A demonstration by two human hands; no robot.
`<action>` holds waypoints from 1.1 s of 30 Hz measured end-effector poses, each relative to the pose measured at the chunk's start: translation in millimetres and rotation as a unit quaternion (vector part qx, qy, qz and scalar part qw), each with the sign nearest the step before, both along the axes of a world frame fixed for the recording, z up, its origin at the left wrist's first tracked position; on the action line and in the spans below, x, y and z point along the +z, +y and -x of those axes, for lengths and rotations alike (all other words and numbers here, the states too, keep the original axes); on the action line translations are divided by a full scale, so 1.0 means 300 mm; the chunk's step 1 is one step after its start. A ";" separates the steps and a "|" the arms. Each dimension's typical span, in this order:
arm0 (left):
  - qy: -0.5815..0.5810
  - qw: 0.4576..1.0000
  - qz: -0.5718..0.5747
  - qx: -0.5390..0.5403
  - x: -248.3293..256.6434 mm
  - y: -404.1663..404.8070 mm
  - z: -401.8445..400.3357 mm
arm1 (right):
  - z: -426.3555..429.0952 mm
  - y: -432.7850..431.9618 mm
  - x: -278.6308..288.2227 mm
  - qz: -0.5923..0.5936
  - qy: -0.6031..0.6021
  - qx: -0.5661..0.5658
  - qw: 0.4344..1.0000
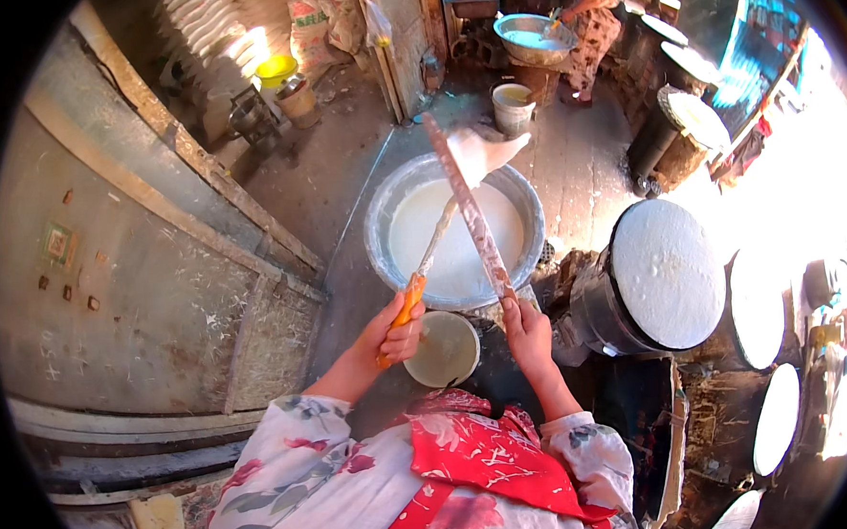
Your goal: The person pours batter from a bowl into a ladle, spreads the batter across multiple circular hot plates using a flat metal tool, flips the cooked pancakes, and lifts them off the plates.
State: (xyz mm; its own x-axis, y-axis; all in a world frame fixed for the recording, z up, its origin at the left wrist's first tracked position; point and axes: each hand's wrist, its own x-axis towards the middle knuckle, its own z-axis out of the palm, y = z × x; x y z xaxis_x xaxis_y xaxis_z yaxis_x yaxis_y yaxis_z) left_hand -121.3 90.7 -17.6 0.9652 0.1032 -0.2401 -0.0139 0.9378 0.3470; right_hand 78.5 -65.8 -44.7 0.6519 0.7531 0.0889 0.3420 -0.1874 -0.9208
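My left hand (399,329) grips the orange handle (412,299) of a long-shafted tool coated in white residue. Its shaft reaches over a wide metal basin (377,231) of white batter-like liquid (421,229). At the far end is a pale, broad, pointed head (486,157), too blurred to tell if it is a ladle or a blade. In my right hand (527,329) is a long flat stick (473,215), smeared white, which crosses the tool over the basin. Below the basin's near rim stands a round bucket (442,350) holding cloudy liquid.
At right stands a dark drum stove with a round white-covered top (668,273); several similar round tops line that side. A worn panel wall (144,279) bounds the left. Ahead are a white bucket (513,109) and another person (591,33) beside a blue basin (535,39).
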 end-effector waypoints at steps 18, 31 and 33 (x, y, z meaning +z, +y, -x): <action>0.258 0.843 -0.471 -0.001 -0.109 0.012 -0.248 | 0.077 -0.528 -0.222 0.049 0.268 -0.255 0.928; 0.098 0.951 -0.168 -0.242 0.337 -0.286 -0.627 | 0.028 -0.877 -0.155 -0.048 0.325 -0.407 0.852; 0.063 0.938 -0.169 -0.295 0.384 -0.419 -0.740 | -0.020 -1.001 -0.128 -0.081 0.331 -0.440 0.831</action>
